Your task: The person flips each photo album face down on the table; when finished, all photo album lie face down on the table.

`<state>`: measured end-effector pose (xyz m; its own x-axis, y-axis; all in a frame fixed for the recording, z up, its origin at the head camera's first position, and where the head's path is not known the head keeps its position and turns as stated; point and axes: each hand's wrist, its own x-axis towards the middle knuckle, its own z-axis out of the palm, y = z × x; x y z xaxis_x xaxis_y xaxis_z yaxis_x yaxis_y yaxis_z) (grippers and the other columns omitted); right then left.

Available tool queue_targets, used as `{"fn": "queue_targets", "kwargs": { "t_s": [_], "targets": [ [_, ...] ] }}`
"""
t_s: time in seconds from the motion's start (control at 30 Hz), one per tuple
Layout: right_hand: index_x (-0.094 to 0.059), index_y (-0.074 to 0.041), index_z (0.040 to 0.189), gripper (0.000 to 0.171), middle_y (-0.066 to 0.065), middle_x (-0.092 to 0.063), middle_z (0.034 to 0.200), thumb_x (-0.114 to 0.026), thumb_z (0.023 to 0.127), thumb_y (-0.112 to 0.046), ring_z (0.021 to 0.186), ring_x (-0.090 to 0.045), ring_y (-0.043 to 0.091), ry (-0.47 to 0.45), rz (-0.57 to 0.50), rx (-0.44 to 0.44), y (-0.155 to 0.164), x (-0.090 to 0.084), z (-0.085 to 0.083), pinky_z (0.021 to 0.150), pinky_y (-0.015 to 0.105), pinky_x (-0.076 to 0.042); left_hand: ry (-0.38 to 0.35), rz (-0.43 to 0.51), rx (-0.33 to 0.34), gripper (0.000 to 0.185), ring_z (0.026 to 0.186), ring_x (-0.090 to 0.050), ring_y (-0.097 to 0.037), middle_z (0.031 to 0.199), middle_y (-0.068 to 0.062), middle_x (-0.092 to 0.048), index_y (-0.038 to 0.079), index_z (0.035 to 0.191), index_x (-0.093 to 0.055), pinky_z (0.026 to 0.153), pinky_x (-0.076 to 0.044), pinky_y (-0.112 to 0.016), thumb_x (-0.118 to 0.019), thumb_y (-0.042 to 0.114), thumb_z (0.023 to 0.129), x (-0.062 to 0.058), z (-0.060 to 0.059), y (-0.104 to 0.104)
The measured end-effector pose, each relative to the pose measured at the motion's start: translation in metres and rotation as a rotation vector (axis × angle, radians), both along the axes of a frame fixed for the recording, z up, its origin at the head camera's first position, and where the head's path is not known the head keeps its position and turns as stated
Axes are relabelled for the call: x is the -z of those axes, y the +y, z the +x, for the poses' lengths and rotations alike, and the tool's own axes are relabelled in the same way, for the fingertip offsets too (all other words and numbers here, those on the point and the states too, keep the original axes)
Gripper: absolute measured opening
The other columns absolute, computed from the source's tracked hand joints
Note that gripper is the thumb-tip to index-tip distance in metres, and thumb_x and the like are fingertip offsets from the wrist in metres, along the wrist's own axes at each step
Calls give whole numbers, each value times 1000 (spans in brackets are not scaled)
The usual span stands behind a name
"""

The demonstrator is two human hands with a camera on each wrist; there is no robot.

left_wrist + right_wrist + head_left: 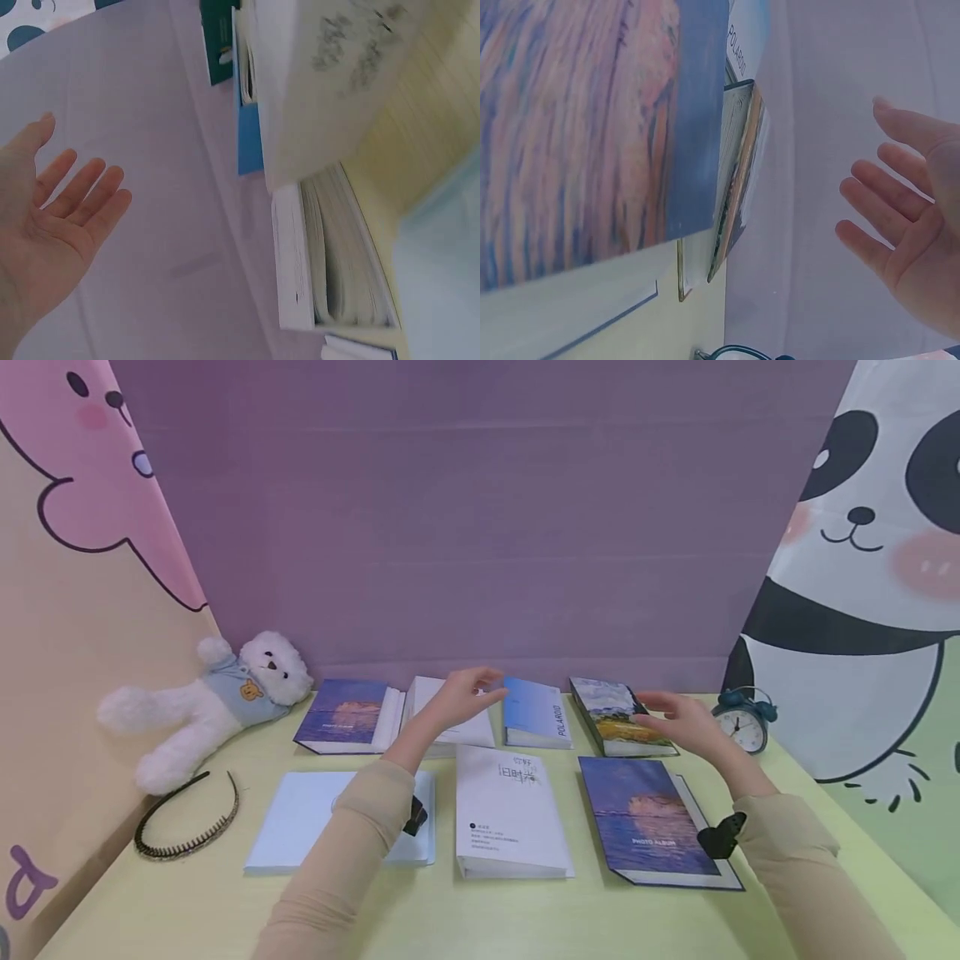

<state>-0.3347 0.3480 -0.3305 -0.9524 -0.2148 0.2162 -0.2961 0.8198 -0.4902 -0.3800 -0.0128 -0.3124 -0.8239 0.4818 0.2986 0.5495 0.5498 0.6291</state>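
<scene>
My left hand (459, 697) hovers over the back row of photo albums with relaxed, slightly bent fingers and nothing in them. Beneath and beside it are a white album (427, 693) and a blue album marked POLAROID (532, 710). In the left wrist view the palm of the left hand (56, 232) shows bare. My right hand (686, 722), also holding nothing, is raised beside an album with a painted landscape cover (611, 714); its fingers spread loosely in the right wrist view. Nearer me lie a white album with dark lettering (510, 818) and a purple sunset PHOTO ALBUM (645, 818).
A pale blue album (288, 818) sits front left, partly under my left sleeve. Behind it is another sunset-covered album (348, 714). A white teddy bear (247, 693) and a dark headband (187, 843) are at the left; a teal alarm clock (742, 722) stands at the right.
</scene>
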Motion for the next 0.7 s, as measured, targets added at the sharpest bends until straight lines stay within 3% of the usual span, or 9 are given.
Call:
{"fn": "queue_targets", "kwargs": {
  "t_s": [0.17,0.4,0.7],
  "targets": [
    [-43,1,137,61,26,-46,137,-56,93,-40,126,-43,42,-11,-3,-21,-2,4,-9,102,58,-36,-47,23,10,45,117,-56,-21,134,-5,-55,12,134,-51,96,-48,-33,-58,31,94,-3,-4,23],
    [-43,2,137,58,28,-46,136,-57,94,-35,123,-44,44,-32,-5,-36,-6,12,-14,98,59,-39,-32,8,40,46,120,-55,-20,132,-7,-57,13,134,-50,98,-46,-33,-56,35,94,-10,-8,59],
    [-43,4,136,60,30,-47,135,-59,92,-35,123,-45,45,-61,4,-3,-7,23,-21,96,59,-41,-42,48,66,45,120,-53,-15,129,-1,-58,21,135,-50,99,-46,-36,-52,41,95,7,-5,101]
  ]
}}
